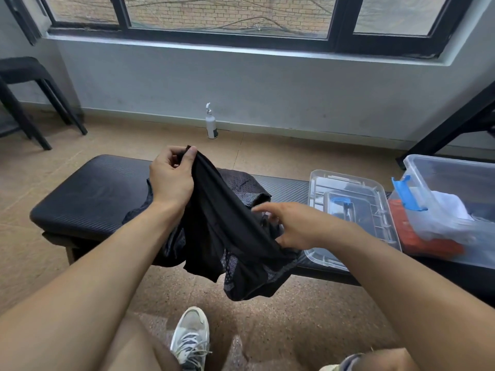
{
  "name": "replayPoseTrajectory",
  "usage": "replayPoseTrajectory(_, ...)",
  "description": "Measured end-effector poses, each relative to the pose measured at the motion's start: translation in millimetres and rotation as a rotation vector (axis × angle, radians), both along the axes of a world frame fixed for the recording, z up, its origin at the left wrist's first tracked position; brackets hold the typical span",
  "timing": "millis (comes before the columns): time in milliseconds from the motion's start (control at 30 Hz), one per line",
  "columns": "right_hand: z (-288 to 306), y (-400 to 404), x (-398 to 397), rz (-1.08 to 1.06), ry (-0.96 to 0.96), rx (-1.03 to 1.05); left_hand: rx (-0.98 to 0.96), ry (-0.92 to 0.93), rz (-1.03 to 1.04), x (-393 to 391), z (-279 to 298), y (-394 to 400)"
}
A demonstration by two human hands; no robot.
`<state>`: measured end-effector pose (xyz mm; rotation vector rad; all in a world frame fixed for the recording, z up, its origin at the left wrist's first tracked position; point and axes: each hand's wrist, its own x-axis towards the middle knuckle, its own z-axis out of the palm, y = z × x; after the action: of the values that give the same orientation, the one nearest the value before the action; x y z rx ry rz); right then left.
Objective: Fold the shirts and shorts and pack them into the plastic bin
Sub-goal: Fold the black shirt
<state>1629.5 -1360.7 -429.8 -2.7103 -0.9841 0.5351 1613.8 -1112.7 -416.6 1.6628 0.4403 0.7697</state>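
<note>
The black garment (227,228), shorts by the look of the mesh panels though this cannot be confirmed, hangs in the air above the near edge of the counter (88,194), not yet folded. Its long axis runs on a slant from upper left to lower right, with the loose lower part drooping past the counter edge toward the floor. The left hand (171,178) pinches the top corner between thumb and curled fingers and carries the high end. The right hand (292,228) is at the low end, thumb tucked under the cloth and fingers partly spread and blurred; its hold looks light, and a firm grip cannot be confirmed. More dark mesh cloth (246,188) lies on the counter directly behind the garment. The bin (452,170) stands at the far right with clothes already inside, its lid (348,180) lying just left of it. Judgement: the right hand is nearer the bin; the garment must first be spread flat leftward on the counter.
</note>
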Motion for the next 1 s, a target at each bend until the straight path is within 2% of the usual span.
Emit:
replayPoseTrajectory(133, -6, 3, -2, 0.030, -0.072, -0.038, -0.016, -0.006, -0.091, -2, -2, 2)
replayPoseTrajectory(333, -21, 8, 5, -0.053, -0.209, 0.011, -0.109, -0.009, -0.285, -5, 0, -1)
replayPoseTrajectory(567, -25, 17, 11, -0.158, -0.358, 0.042, -0.093, -0.017, -0.290, -9, 3, -3)
replayPoseTrajectory(667, -10, 12, 17, -0.235, -0.317, 0.167, -0.047, -0.024, -0.183, -7, -1, 5)
replayPoseTrajectory(767, 18, -1, 27, -0.289, -0.119, 0.418, -0.064, -0.011, -0.027, -5, -3, 16)
replayPoseTrajectory(867, 51, -22, 27, -0.223, -0.013, 0.629, -0.144, -0.003, 0.050, -2, -9, 32)
replayPoseTrajectory(1000, 83, -41, 6, -0.115, 0.010, 0.699, -0.117, 0.027, 0.092, -3, -14, 44)
